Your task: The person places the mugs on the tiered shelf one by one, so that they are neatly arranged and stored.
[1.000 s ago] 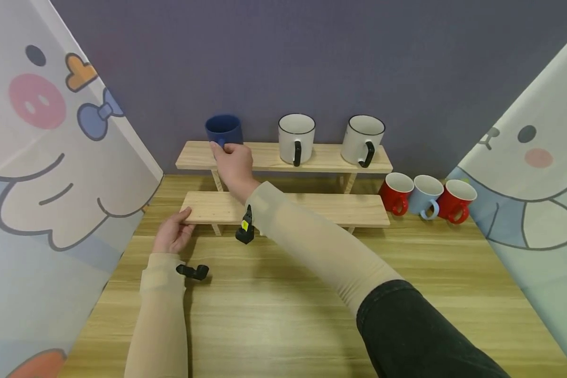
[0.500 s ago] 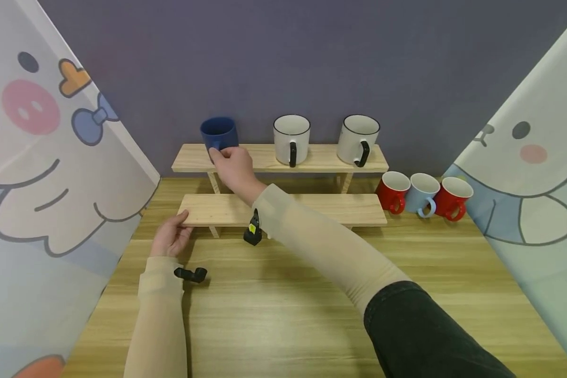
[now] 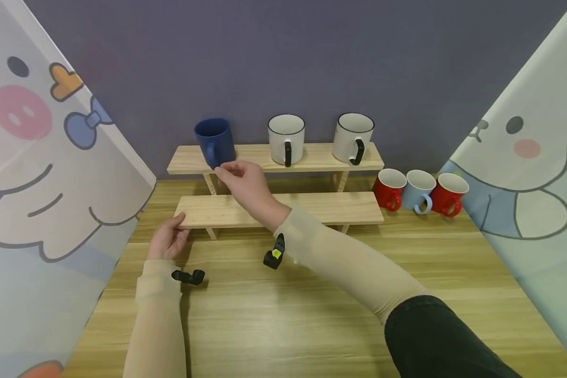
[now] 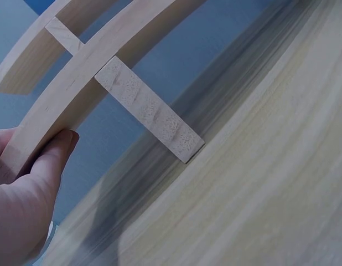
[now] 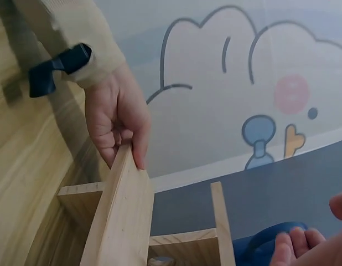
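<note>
At the left end of the upper shelf [image 3: 255,152] stands a dark blue mug [image 3: 223,139], upright, its handle towards the front. My right hand [image 3: 252,189] is just in front of and below that handle. In the right wrist view its thumb is spread apart from the fingers, which lie near the blue handle [image 5: 265,234]; whether they touch it I cannot tell. My left hand [image 3: 167,239] grips the left front corner of the lower wooden shelf [image 3: 331,207]. The left wrist view has the thumb under the board [image 4: 71,88].
Two white mugs with black handles, one in the middle [image 3: 279,147] and one at the right [image 3: 346,142], stand on the upper shelf. Right of the shelves, a red mug [image 3: 388,188], a light blue mug [image 3: 415,191] and another red mug [image 3: 446,194] stand on the wooden table [image 3: 274,315].
My right hand has let go of the blue mug's handle and drawn back a little towards the front right. The left hand keeps its hold on the lower shelf. The head view has shifted slightly.
</note>
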The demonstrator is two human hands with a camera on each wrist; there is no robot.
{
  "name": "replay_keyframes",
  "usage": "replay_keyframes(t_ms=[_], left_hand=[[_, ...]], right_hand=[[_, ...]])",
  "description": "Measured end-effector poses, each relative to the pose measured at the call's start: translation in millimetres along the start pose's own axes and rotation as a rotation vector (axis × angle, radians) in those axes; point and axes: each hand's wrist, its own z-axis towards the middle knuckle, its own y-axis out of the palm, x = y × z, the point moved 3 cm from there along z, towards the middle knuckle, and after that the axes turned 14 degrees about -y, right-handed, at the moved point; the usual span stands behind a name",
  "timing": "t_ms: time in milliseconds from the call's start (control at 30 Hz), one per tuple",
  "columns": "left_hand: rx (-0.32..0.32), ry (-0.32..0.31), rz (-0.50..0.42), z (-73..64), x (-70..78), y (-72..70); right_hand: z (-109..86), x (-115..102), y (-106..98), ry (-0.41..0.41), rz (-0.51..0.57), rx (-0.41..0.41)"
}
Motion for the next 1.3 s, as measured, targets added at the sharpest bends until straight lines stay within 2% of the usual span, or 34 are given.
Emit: replay_keyframes(t_ms=[167,433,667,967,1300], left_hand=[[0.014,-0.006,-0.003,-1.7,0.7,0.8],[0.047,-0.012,0.026,-0.1,0.1,0.3],[0.037,-0.022,0.001,0.1,-0.2,-0.6],[-0.002,-0.007,-0.031,0.3,-0.3,0.1],[-0.008,0.011,-0.019,1.1,-1.0,-0.7]], right_hand=[[-20.4,-6,-16,-0.018,0.032,-0.082],[-49.2,-4,-51,-0.059,0.015,-0.113],[-72.1,6,-90,-0.08,-0.026,-0.112],[-97.4,11,-134,-0.055,0.034,-0.12],[-117.8,12,-180,-0.123,-0.053,-0.06]])
